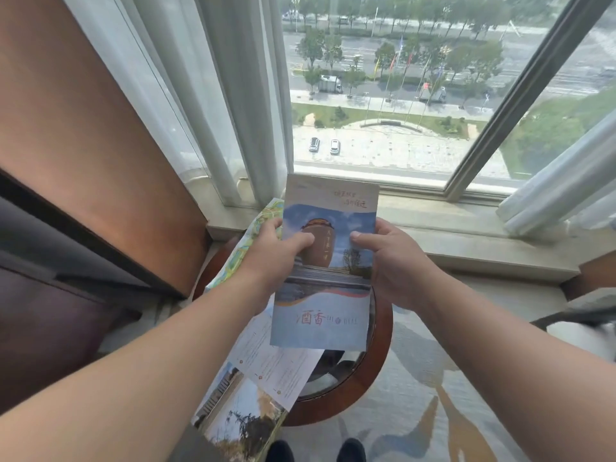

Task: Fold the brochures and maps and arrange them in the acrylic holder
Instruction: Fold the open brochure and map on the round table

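We hold the folded brochure point(325, 261) above the round table point(376, 371), left hand point(276, 258) and right hand point(396, 261) pinching its edges, so next it probably goes into the acrylic holder, which we cannot see here.

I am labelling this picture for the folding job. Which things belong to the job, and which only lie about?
Job:
- folded blue brochure with jar photo, in both hands
- unfolded white leaflet
- green printed map

Lying about:
- round wooden glass-topped table
- white sheer curtains
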The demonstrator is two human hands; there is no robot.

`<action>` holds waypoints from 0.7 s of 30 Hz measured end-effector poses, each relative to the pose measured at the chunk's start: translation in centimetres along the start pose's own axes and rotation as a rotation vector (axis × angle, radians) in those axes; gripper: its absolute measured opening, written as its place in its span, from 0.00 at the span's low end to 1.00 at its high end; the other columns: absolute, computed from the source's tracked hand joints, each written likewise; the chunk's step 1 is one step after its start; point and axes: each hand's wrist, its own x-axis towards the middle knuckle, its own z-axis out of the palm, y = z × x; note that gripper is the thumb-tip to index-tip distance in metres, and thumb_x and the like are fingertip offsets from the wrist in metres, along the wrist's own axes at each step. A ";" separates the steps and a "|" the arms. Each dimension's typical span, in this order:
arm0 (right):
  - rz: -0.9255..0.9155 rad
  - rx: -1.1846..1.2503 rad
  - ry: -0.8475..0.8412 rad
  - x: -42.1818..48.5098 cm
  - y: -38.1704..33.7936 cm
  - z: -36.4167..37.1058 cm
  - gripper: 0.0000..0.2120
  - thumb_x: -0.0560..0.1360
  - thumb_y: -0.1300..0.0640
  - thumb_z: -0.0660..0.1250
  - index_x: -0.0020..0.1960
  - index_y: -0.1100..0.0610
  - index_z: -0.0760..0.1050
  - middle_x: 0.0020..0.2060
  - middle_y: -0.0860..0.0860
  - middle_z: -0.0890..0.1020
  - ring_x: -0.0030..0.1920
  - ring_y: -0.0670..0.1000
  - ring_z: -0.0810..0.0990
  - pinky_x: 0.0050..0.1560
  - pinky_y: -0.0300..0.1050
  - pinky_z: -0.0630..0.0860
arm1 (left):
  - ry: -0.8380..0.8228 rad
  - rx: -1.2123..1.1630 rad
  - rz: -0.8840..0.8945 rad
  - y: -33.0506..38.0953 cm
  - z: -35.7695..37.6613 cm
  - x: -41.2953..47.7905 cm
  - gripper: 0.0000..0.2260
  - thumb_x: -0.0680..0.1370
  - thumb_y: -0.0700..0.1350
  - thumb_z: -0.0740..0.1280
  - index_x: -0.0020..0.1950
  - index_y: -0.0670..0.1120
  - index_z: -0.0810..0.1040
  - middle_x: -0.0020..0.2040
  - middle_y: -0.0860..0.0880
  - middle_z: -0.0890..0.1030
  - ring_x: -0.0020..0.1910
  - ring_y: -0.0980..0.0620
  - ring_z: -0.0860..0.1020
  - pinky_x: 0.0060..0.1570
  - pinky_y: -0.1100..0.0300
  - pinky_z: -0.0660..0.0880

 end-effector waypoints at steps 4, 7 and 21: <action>0.002 -0.081 0.044 -0.2 0.6 0.4 0.11 0.79 0.67 0.61 0.56 0.56 0.77 0.49 0.59 0.85 0.46 0.59 0.86 0.45 0.56 0.82 | -0.018 -0.110 -0.004 -0.2 0.1 -0.4 0.12 0.77 0.41 0.67 0.60 0.48 0.77 0.52 0.43 0.83 0.50 0.42 0.82 0.54 0.41 0.79; 0.009 -0.226 0.154 0.0 1.1 0.2 0.12 0.77 0.59 0.66 0.60 0.51 0.74 0.56 0.58 0.82 0.55 0.61 0.82 0.58 0.65 0.77 | 0.056 -0.137 0.007 -0.2 -0.1 -0.3 0.14 0.76 0.36 0.65 0.60 0.48 0.75 0.49 0.41 0.84 0.43 0.43 0.82 0.47 0.43 0.79; 0.097 0.007 0.101 -1.5 0.9 -1.3 0.12 0.81 0.67 0.58 0.60 0.58 0.75 0.56 0.64 0.82 0.56 0.66 0.81 0.59 0.68 0.76 | 0.070 0.060 0.128 -1.2 1.3 -0.3 0.15 0.76 0.43 0.66 0.62 0.54 0.72 0.55 0.49 0.78 0.50 0.50 0.78 0.46 0.53 0.76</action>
